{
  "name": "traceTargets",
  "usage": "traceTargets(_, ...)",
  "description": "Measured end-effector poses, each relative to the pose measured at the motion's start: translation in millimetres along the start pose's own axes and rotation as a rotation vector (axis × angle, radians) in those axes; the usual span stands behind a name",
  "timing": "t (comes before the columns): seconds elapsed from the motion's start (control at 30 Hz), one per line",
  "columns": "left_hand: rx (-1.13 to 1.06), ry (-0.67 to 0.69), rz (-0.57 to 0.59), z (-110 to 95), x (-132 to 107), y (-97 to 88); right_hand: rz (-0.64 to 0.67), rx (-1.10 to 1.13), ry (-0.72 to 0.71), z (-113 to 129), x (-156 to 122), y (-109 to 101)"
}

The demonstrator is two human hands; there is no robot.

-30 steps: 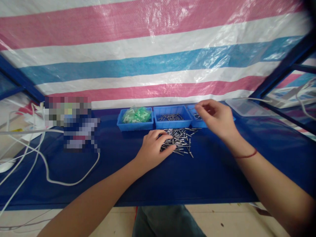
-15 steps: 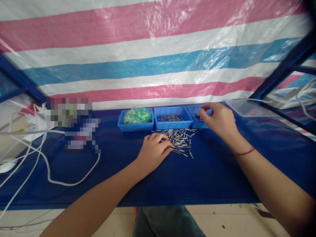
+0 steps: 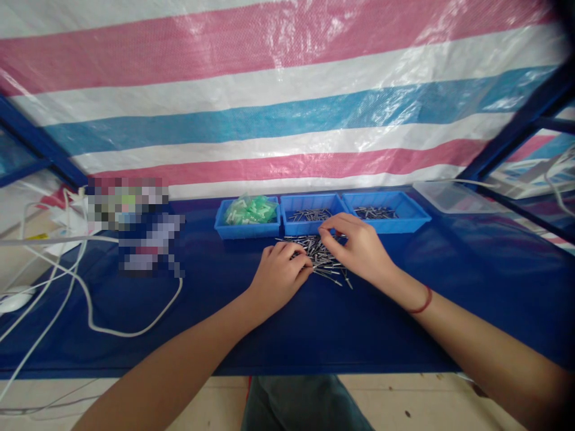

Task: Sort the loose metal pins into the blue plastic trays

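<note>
A pile of thin silver blind rivets [image 3: 323, 254] lies on the blue table in front of the bins. My left hand [image 3: 281, 266] rests at the pile's left side, its fingers curled over some rivets and its thumb against them. Above the pile's right part is my right hand [image 3: 357, 242], thumb and forefinger curved with a small gap, no rivet visible between them; its other fingers are partly hidden. Behind the hands, the middle blue bin [image 3: 294, 227] and the right blue bin [image 3: 404, 223] both contain rivets.
The left blue bin [image 3: 247, 231] has green-and-white plastic packets [image 3: 254, 209] in it. A clear plastic lid [image 3: 449, 197] lies at the back right. White cables [image 3: 90, 311] loop over the table's left side, near blurred items. A striped sheet [image 3: 269, 126] hangs behind.
My right hand has moved left and toward me, from over the right bin to the rivet pile, uncovering that bin. My left hand has stayed at the pile.
</note>
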State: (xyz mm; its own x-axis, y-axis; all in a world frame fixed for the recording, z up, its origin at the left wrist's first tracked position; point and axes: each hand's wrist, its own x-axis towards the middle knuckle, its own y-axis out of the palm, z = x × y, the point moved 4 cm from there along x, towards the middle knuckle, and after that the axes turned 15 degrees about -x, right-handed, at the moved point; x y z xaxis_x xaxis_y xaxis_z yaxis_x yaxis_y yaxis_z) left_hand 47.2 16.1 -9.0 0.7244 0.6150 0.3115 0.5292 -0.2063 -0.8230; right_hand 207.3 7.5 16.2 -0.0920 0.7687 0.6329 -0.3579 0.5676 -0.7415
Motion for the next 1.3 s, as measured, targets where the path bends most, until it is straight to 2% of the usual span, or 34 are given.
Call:
traceTargets(0.13, -0.019, -0.004, -0.038, 0, 1, -1.3, 0.011, 0.064, -0.028, 6, 0, -4)
traceTargets(0.3, -0.123, -0.043, -0.172, 2, 3, -10.0, 0.116, 0.190, -0.088, 8, 2, -3)
traceTargets(0.5, -0.277, -0.006, -0.249, 1, 4, -12.9, 0.192, 0.428, 0.104, 6, -3, 8)
traceTargets(0.63, -0.369, -0.012, -0.306, -1, 3, -13.5, 0.211, 0.684, 0.252, 6, -6, 16)
traceTargets(0.83, -0.413, -0.048, -0.380, 1, 2, -15.4, 0.197, 0.827, 0.323, 9, -6, 15)
traceTargets(1.13, -0.414, -0.021, -0.320, -2, 3, -13.2, 0.145, 0.837, 0.307, 11, -6, 14)
traceTargets(1.3, -0.408, -0.041, -0.262, -3, 4, -12.2, 0.170, 0.773, 0.253, 14, -7, 11)
